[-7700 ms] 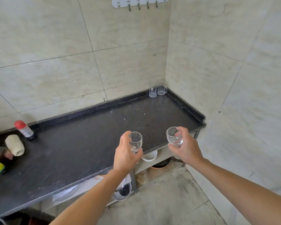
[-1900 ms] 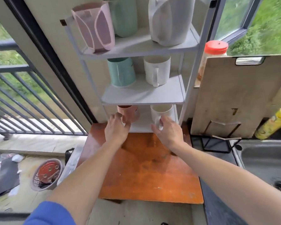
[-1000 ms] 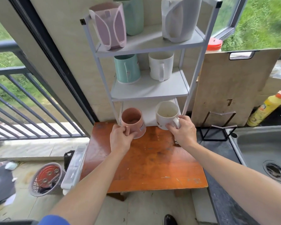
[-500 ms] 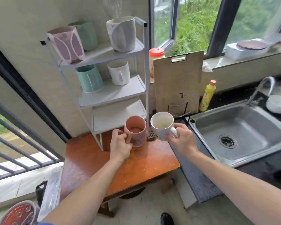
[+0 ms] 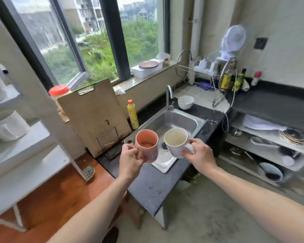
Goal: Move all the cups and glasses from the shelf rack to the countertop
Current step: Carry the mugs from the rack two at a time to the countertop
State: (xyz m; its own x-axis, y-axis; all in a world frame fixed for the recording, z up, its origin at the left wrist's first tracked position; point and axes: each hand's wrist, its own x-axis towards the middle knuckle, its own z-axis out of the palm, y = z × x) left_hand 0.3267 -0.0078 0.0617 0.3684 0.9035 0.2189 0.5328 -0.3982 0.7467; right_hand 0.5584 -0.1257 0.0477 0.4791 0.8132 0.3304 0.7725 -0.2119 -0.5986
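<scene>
Pink mug (image 5: 146,143) gripped by its handle in my left hand (image 5: 130,161), white mug (image 5: 176,142) same way in my right hand (image 5: 199,155), both in the air over the sink (image 5: 174,120). Neither's on the bench (image 5: 274,102) yet, and at least one more mug (image 5: 9,126) sits on the shelf rack (image 5: 25,137). Dish rack (image 5: 205,76) & bottles crowd the far corner.

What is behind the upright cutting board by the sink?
Behind the cutting board stands a jar with an orange-red lid; only its lid and a strip of its side show. The board hides the rest.
</scene>
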